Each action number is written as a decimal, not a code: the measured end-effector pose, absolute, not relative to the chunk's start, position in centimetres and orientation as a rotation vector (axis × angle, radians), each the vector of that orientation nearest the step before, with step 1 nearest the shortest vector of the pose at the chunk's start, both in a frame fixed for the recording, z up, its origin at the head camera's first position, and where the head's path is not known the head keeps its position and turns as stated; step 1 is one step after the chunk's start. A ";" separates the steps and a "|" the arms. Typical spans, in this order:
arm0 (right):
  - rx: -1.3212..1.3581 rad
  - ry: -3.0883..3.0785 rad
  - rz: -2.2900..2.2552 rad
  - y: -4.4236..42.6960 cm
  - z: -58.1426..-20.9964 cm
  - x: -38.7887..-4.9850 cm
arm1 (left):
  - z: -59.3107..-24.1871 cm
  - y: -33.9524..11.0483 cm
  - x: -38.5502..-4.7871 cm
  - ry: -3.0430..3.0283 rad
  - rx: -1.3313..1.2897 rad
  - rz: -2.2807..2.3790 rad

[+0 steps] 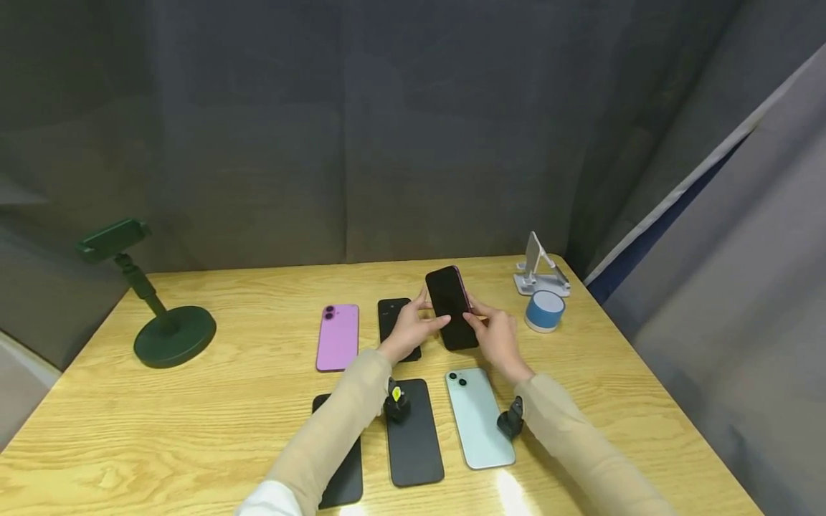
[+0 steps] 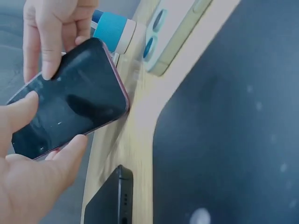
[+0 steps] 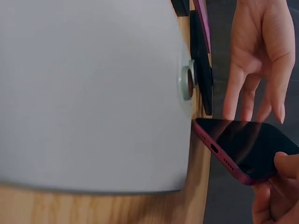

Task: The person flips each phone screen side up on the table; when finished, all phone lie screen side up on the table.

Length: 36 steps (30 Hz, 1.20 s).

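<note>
Both hands hold a black-screened smartphone [image 1: 445,295] with a purple-red frame, its screen facing me, tilted above the back of the table. My left hand [image 1: 409,331] grips its left edge, the thumb over the screen. On the opposite side my right hand [image 1: 497,337] pinches the edge, thumb on the glass and fingers behind. In the right wrist view the charging port shows on the phone's [image 3: 252,144] lower edge. Whether its lower corner touches the table cannot be told. Beneath my left hand lies a black phone [image 1: 390,312]; a pale green phone [image 1: 480,423] lies nearer, by my right wrist.
On the wooden table [image 1: 245,401], a pink-purple phone [image 1: 338,338] lies left of the hands. Two dark phones [image 1: 416,444] [image 1: 347,476] lie in front, partly under my left arm. A green stand [image 1: 174,335] is far left; a blue-and-white cylinder [image 1: 545,311] and grey folding stand [image 1: 540,276] are back right.
</note>
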State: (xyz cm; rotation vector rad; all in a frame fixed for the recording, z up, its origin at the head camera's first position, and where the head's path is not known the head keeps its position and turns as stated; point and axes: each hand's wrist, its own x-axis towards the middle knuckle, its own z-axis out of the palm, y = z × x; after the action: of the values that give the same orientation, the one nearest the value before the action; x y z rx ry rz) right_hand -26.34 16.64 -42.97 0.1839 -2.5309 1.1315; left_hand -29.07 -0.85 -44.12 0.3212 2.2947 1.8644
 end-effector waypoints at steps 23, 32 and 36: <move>0.078 -2.837 1.183 17.4 -43.6 -28.1 | -44.6 -1.0 -29.0 1.909 0.057 1.999; 0.129 -2.987 1.315 17.4 -43.7 -28.0 | -44.9 -0.9 -29.1 1.988 0.075 1.978; 0.328 -3.038 1.307 17.5 -44.2 -28.1 | -44.9 -0.8 -29.1 2.015 0.098 1.950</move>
State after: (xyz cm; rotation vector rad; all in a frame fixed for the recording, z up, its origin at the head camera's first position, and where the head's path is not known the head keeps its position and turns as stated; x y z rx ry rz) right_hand -28.10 17.47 -44.18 0.3283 -3.0383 1.3071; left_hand -29.09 -0.83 -44.89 0.0981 2.0147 1.9501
